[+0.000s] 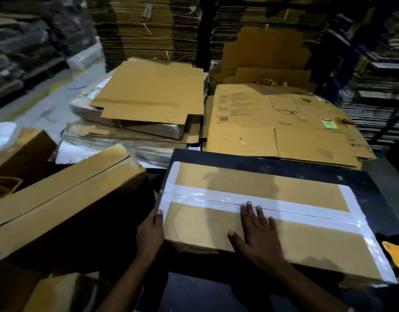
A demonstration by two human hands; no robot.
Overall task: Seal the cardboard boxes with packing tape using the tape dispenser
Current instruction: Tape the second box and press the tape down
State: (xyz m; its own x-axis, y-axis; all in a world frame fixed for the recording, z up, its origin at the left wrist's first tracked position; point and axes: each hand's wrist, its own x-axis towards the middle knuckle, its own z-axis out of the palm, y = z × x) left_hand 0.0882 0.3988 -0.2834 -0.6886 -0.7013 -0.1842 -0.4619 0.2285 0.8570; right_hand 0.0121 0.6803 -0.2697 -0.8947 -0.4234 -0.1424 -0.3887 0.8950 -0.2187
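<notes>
A flat brown cardboard box point(257, 183) lies on a black table point(284, 164). White packing tape point(284, 208) runs along its centre seam and down both short edges. My right hand point(256, 228) lies flat on the box top, fingers straight, fingertips on the centre tape. My left hand point(150, 233) is against the box's near left corner, thumb on the top edge; its fingers are hidden behind the box side. A yellow object point(396, 253), possibly the tape dispenser, shows at the right edge.
A second brown box point(65, 197) with an untaped seam lies tilted at the left. Behind the table are piles of flattened cartons point(149, 95) and a large flattened printed carton point(272, 122). Tall stacks of cardboard point(149, 25) fill the back.
</notes>
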